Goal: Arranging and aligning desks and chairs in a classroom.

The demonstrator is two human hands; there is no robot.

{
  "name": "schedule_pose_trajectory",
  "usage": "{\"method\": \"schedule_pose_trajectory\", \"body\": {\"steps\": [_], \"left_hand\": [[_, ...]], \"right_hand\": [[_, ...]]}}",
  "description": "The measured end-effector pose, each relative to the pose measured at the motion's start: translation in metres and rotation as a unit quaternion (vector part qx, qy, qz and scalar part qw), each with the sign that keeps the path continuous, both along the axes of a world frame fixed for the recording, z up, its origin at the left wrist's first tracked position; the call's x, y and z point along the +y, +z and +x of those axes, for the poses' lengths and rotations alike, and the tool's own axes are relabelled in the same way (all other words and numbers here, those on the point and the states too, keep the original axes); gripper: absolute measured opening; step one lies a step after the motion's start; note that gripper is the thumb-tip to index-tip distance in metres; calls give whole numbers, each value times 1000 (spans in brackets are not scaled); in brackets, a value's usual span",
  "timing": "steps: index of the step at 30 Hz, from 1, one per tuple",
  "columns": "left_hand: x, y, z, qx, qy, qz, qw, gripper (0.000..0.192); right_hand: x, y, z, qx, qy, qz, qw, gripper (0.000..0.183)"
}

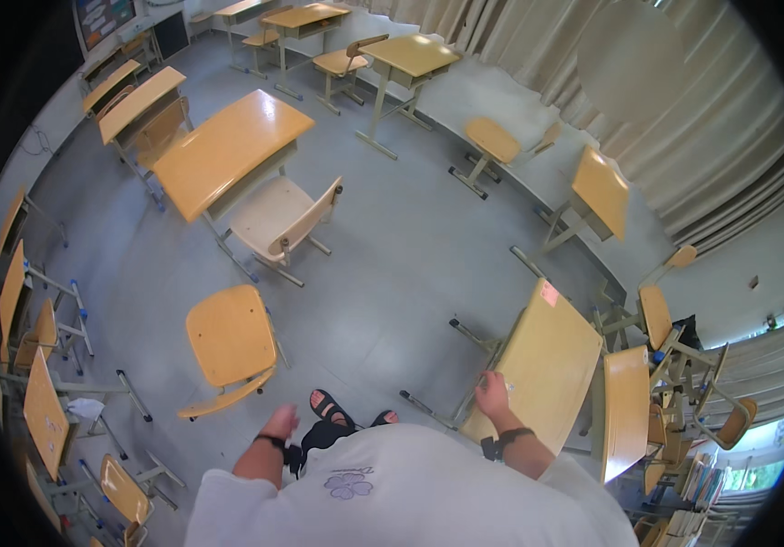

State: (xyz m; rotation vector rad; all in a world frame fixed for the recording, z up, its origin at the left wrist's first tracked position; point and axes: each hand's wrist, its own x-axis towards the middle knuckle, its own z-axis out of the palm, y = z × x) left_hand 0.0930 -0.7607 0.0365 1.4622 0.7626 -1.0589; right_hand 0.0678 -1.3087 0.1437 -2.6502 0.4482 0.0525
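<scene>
My right hand [493, 394] is at the near long edge of a wooden-topped school desk [556, 349], its fingers curled over that edge. A pink sticker [549, 294] is stuck on the desk's far corner. My left hand [284, 420] hangs by my side with nothing visible in it, and its fingers are blurred. Nearest to it stands a school chair [231, 335] with an orange-brown wooden seat, its backrest towards me. Dark straps circle both my wrists.
Ahead, another desk [234, 154] has a pale chair [279, 215] beside it. A second desk [625, 407] adjoins mine on the right, with stacked chairs [692, 383] beyond. Desks [47, 414] line the left side. Curtains [535, 48] hang along the far wall. Grey floor [378, 273] lies between.
</scene>
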Motion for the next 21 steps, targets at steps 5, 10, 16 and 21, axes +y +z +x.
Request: {"method": "schedule_pose_trajectory", "body": {"steps": [5,10,16,21], "left_hand": [[-195,73,162,-252,3,-121,960,50],[-363,241,235,-390,-111,-174,897,72],[-426,263,236,-377,-74,-218,897,78],[-406,204,262,-338,-110,-196,914,56]], "right_hand": [[14,35,-28,-89,22,53,994,43],[-6,23,-64,-130,-42,-20,990,51],[-18,6,-72,-151,-97,-23,984,52],[-7,12,-60,-116,-180,-16,977,46]]}}
